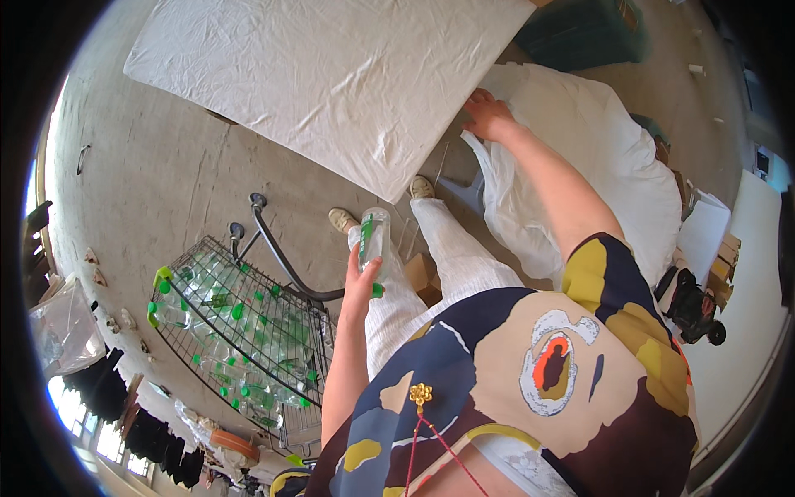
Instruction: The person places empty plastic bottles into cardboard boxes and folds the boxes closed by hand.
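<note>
Upright in front of my legs is a clear plastic bottle with a green label, and my left hand is wrapped round its lower part. A green cap shows at the bottle's bottom end, by my palm. Farther out on the right, my right hand reaches to the corner gap between the white-covered table and a large white sack. Its thumb and fingers are apart, with nothing visible in them. The fingertips lie close to the table's edge, beside the mouth of the sack.
To my left stands a wire cart full of clear bottles with green caps; its dark curved handle runs close to my left hand. A cardboard box sits on the floor by my legs. A dark green container stands beyond the sack.
</note>
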`<state>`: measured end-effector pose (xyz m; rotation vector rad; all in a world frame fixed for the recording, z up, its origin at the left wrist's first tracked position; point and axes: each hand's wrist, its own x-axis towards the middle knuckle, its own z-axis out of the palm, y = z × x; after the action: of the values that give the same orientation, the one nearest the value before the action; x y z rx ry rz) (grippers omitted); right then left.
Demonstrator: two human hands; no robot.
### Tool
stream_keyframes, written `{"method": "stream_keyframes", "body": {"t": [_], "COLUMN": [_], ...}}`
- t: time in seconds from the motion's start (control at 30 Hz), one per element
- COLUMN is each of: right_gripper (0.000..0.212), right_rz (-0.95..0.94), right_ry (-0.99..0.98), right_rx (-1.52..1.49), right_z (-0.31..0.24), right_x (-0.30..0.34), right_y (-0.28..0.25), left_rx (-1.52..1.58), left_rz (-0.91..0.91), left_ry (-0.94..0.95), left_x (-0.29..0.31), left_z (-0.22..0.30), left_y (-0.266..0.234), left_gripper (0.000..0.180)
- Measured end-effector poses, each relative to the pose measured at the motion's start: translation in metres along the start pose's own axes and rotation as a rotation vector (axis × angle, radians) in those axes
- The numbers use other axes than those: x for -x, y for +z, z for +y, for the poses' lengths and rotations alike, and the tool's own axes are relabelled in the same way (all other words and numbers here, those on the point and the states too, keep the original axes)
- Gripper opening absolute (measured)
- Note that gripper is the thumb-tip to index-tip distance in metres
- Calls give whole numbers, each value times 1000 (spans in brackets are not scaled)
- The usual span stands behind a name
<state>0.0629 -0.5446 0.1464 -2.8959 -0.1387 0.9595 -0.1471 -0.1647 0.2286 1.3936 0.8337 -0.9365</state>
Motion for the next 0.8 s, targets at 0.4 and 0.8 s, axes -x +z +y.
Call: {"method": "stream_keyframes", "body": {"t": [0.4, 0.8], "right_gripper": [70, 59], "right_rz": [-335, -471], "right_ry": [97, -629], "right_rx": [-123, 101], "right_z": [42, -239], "right_x": [116, 19], "right_y": [103, 63], "left_rx": [22, 263], "left_rz": [-57, 145], "left_ry": [-145, -187], "left_x": [-18, -2], "left_z": [-57, -132], "left_y": [-12, -88], "left_gripper": [85, 86]}}
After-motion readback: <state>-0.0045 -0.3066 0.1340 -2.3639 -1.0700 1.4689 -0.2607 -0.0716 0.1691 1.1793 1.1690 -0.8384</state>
